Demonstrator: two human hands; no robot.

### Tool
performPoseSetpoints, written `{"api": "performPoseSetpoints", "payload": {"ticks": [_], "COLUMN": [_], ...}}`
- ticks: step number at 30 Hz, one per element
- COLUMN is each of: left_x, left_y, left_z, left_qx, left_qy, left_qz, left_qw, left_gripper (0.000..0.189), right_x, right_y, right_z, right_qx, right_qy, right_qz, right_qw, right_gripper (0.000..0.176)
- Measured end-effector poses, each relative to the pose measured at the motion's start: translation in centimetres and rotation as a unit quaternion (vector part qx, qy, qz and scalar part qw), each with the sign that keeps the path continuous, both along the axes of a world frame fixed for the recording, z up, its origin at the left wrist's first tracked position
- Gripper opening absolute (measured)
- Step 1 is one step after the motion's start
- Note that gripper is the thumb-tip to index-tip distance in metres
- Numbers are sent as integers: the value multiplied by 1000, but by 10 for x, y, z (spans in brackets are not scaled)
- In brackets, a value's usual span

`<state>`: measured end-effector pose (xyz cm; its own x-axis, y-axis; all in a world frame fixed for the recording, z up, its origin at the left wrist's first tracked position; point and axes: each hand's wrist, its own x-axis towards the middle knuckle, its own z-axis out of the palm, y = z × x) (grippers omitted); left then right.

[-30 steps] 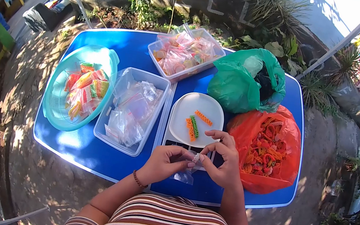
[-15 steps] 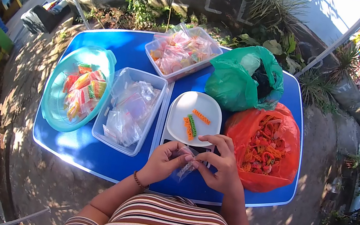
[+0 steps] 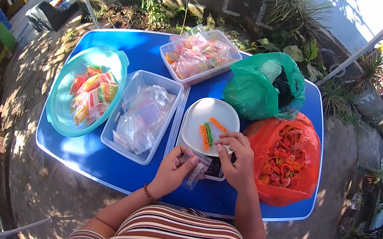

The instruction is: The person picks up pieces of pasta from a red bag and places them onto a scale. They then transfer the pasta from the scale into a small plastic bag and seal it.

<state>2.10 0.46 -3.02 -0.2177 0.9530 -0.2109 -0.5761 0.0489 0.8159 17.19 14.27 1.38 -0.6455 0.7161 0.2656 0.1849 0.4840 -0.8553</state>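
My left hand [image 3: 174, 169] pinches a small clear plastic bag [image 3: 197, 171] with white print, held in front of a white kitchen scale [image 3: 188, 136]. My right hand [image 3: 237, 159] is apart from the bag, over the scale's front right edge. Its fingers are bent and spaced, with nothing visible between them. On the scale's white plate lie two orange spiral pieces [image 3: 204, 137] [image 3: 218, 124] and a green spiral piece [image 3: 208, 133], close to my right fingertips. The scale's dark button panel [image 3: 215, 167] shows partly between my hands.
A red bag [image 3: 258, 137] of orange and red spirals stands right, a green bag [image 3: 243, 95] behind it. Left are a clear tub [image 3: 144, 161] of empty-looking small bags and a turquoise basket [image 3: 55, 110] of filled packets. Another tub [image 3: 208, 78] of packets sits at the table's [image 3: 74, 161] back.
My right hand has let go of the bag and moved up and right toward the spirals on the scale. My left hand still holds the bag, now in fuller view.
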Motion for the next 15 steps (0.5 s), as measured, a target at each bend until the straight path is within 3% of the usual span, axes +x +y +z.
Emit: {"api": "performPoseSetpoints", "payload": {"ticks": [2,3,6,12,14,15], "left_x": [-4,-7,-15,-23,-22,-22], "left_y": [0,0,-1,1,0,1], "left_z": [12,16,10,2,8,12], "left_qx": [-27,-40,-39,-39,-28,-23], "left_qy": [-44,-66,-50,57,74,83], "left_qz": [6,10,-20,8,35,49], "left_qw": [999,997,998,998,996,995], "left_gripper": [20,22,24,21,19,18], "right_x": [-11,-16,-25,-24,-16,-11], "right_y": [1,-2,-10,-6,-9,-11], "right_z": [-16,-20,-25,-35,-24,-16], "right_qx": [206,247,230,230,-14,-137], "right_qy": [-123,-113,-174,-99,31,95], "right_qz": [-79,-82,-79,-112,-94,-81], "right_qw": [968,959,954,962,995,983], "right_gripper": [15,17,18,18,14,13]}}
